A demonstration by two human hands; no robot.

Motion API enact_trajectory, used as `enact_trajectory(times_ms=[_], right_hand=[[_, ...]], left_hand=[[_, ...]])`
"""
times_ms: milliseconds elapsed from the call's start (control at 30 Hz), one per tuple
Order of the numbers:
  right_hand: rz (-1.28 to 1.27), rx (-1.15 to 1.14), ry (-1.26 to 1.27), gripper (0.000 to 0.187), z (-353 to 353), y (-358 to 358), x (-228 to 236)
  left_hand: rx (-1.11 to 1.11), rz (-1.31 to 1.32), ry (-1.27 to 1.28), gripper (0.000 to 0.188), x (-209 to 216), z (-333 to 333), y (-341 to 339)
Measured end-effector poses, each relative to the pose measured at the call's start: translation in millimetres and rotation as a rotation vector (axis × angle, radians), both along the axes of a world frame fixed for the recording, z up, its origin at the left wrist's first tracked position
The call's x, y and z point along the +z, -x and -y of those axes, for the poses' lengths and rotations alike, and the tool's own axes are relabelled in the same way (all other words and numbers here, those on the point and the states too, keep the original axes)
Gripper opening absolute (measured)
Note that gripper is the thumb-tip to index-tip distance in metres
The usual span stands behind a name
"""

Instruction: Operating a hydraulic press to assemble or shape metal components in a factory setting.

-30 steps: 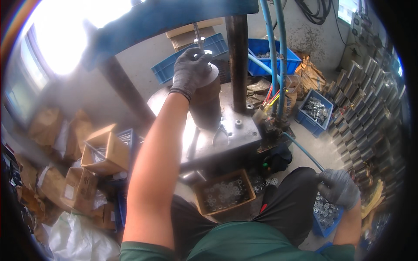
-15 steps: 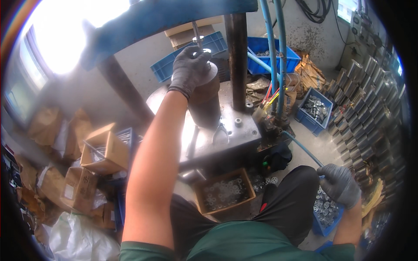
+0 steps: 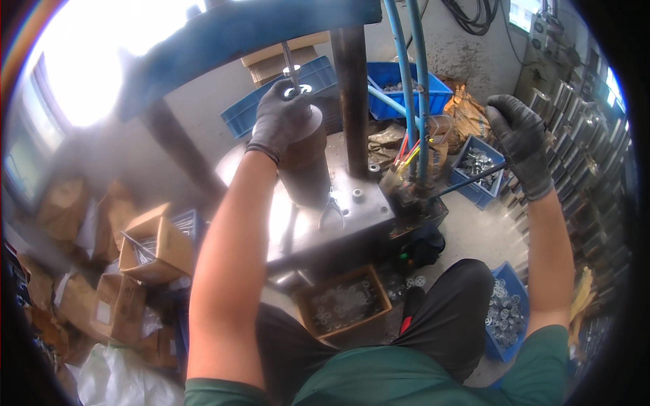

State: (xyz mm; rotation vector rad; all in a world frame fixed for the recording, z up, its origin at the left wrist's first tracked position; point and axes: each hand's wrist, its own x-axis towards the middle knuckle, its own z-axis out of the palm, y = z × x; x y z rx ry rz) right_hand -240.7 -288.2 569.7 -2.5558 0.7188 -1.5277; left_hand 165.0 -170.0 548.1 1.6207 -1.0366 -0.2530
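Note:
My left hand point(image 3: 274, 116), in a dark grey glove, reaches up to the press. Its fingers close on a small round metal part point(image 3: 298, 91), directly under a thin vertical rod point(image 3: 288, 56) with a collar. Below the hand, a pale disc point(image 3: 313, 122) tops a dark upright cylinder point(image 3: 308, 172) standing on the metal press bed point(image 3: 277, 237). My right hand point(image 3: 521, 145), also gloved, is raised at the right. Its fingers bend loosely upward, and its palm side meets the end of a dark lever point(image 3: 470, 181) without the fingers wrapped round it.
Pliers point(image 3: 332, 213) lie on the bed. A wooden tray point(image 3: 379, 312) of small parts sits below it. Blue bins point(image 3: 497, 193) of metal wheels, blue hoses point(image 3: 406, 101) and stacked metal tubes point(image 3: 575, 183) stand at right. Cardboard boxes point(image 3: 159, 243) crowd the left.
My right hand has risen from low beside my knee, and the lever has swung upward with it. My left hand stays at the rod and the round part. The whole view has shifted slightly.

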Motion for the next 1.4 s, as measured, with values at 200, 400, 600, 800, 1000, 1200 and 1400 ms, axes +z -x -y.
enact_trajectory(times_ms=[200, 400, 600, 800, 1000, 1200, 1400], right_hand=[[0.011, 0.017, -0.072, 0.015, 10.3, -6.0, 8.7], [0.009, -0.021, -0.252, 0.016, 0.0, 3.7, 6.6], [0.044, -0.067, -0.204, 0.018, -31.2, 27.3, -12.0], [0.268, 0.021, -0.453, 0.024, -75.1, 67.8, -56.6], [1.171, 0.387, -1.178, 0.028, -97.8, 66.6, -162.6], [1.085, 0.301, -1.741, 0.029, -165.8, 1.8, -272.3], [0.596, 0.563, -1.762, 0.04, -215.3, -37.8, -251.6]], left_hand=[[0.022, 0.051, -0.044, 0.049, 4.3, 2.7, 7.8], [-0.005, 0.248, 0.137, 0.046, -14.3, -2.1, -0.9], [-0.137, 0.144, 0.515, 0.051, -66.4, -61.7, 78.2], [-0.596, -0.643, 0.4, 0.061, -179.8, -126.5, 152.5], [-0.544, -0.884, 0.032, 0.061, -218.0, -158.5, 190.2], [-0.739, -0.722, -0.293, 0.062, -210.1, -180.8, 208.1], [-0.663, -0.43, -0.411, 0.052, -236.0, -175.8, 203.6]])
